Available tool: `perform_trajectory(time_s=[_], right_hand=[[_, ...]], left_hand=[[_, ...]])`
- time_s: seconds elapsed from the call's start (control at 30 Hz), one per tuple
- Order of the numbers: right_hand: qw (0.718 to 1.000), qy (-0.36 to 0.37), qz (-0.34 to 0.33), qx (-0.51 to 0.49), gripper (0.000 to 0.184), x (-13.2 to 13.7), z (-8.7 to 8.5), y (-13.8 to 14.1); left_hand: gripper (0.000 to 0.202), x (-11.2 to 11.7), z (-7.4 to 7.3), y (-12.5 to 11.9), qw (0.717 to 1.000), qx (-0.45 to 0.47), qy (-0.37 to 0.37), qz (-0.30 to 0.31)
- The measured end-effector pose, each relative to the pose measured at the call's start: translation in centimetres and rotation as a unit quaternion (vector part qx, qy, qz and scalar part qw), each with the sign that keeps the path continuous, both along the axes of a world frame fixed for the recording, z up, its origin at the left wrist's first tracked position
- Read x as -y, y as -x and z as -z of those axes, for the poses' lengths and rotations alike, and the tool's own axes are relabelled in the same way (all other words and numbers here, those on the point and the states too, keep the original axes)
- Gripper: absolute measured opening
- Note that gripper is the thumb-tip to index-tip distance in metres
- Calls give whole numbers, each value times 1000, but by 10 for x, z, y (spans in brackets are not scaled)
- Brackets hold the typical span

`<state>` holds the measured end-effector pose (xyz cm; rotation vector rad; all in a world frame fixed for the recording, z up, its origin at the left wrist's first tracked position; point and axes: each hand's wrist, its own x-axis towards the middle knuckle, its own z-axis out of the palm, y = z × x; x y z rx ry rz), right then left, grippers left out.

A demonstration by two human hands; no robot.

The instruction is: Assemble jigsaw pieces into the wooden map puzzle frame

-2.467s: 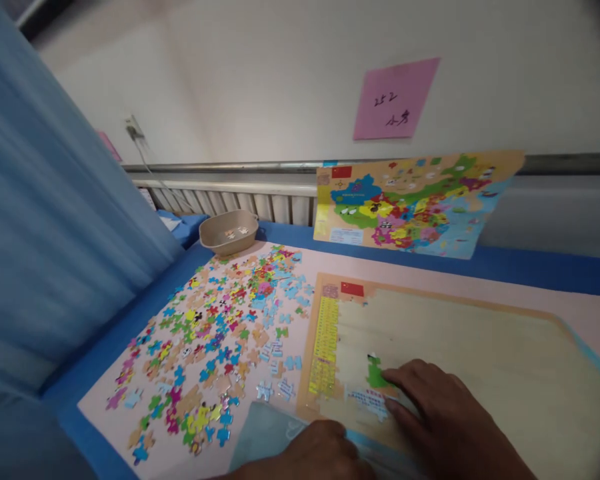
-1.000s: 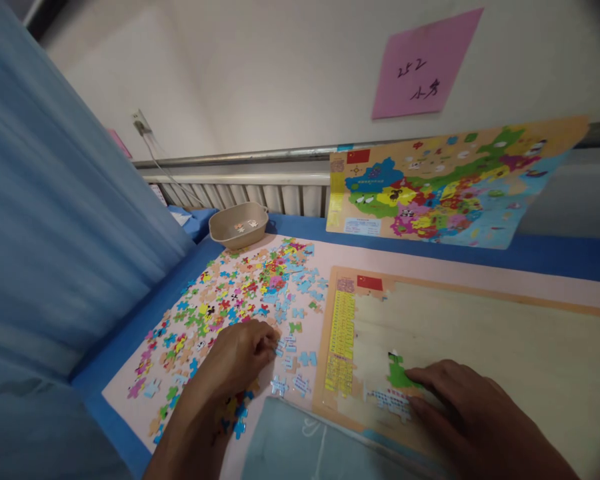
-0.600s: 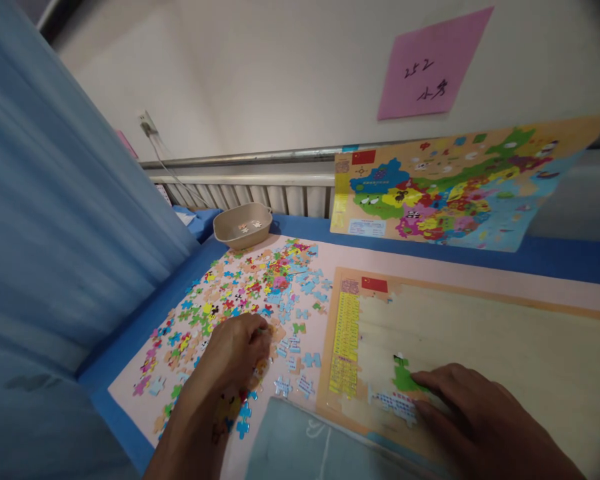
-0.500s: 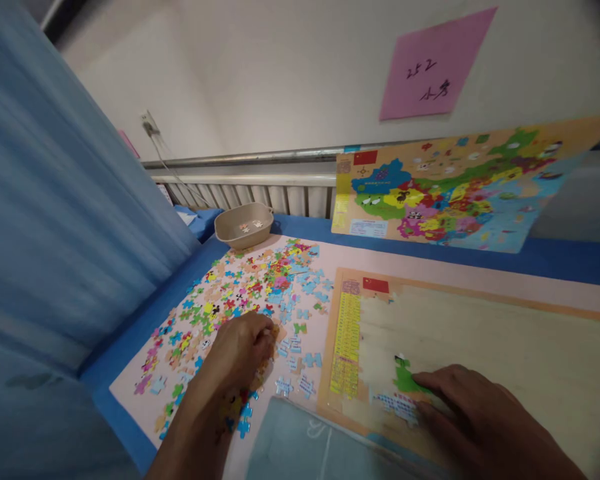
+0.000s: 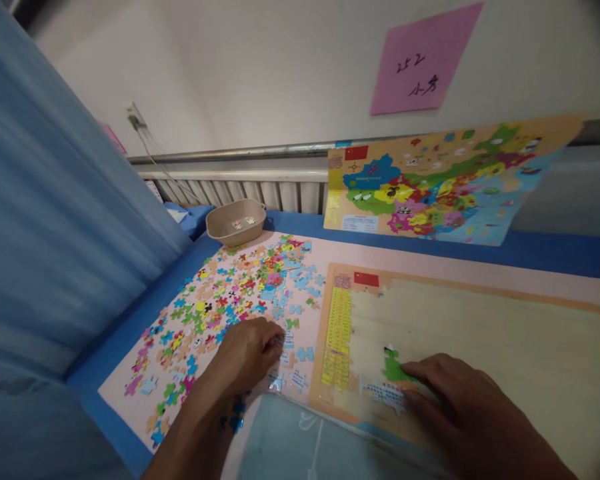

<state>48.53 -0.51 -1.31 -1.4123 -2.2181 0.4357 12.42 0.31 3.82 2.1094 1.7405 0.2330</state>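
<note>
My left hand [image 5: 253, 347] is closed over the loose jigsaw pieces [image 5: 230, 293], its fingertips beside pale blue pieces with printed text [image 5: 289, 339]. Whatever those fingers pinch is hidden. On the puzzle board [image 5: 430, 313], my right hand [image 5: 455, 400] rests with thumb and index finger apart. Its index fingertip touches a green puzzle piece [image 5: 393, 368], and the thumb lies near joined white text pieces [image 5: 383, 392]. A yellow printed strip [image 5: 337, 333] and a red flag section [image 5: 367, 279] are fitted at the board's left side.
A beige basin [image 5: 236, 230] with a few pieces stands at the back left. The printed reference map [image 5: 420, 193] leans against the wall rail. A blue curtain [image 5: 55, 200] hangs at left. A light blue-green surface [image 5: 280, 440] lies at the front edge.
My left hand has moved right across the loose pieces, towards the pale text pieces near the board. My right hand stays by the green piece. The whole view has shifted slightly.
</note>
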Motion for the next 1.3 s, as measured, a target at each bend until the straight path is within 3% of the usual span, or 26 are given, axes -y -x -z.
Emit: perform_trajectory(time_s=[0.27, 0.43, 0.6, 0.83, 1.0, 1.17, 1.3], right_hand=[[1000, -11, -11, 2, 31, -2, -4, 2], [999, -32, -14, 12, 30, -1, -1, 1], [999, -27, -18, 16, 30, 1, -4, 2], [999, -32, -22, 19, 33, 1, -7, 2], [999, -29, -16, 11, 33, 1, -1, 1], [999, -20, -26, 21, 28, 0, -2, 1], [999, -38, -24, 21, 29, -1, -3, 0]], left_hand=[[12, 2, 5, -3, 1000, 6, -29, 0], [9, 7, 16, -24, 997, -12, -60, 46], [14, 8, 24, -35, 996, -55, -66, 33], [25, 7, 23, -28, 996, 16, -52, 75], [24, 5, 19, -22, 998, 5, -58, 20], [26, -4, 12, -5, 986, -54, -77, -140], [26, -5, 6, 10, 988, -6, -52, -145]])
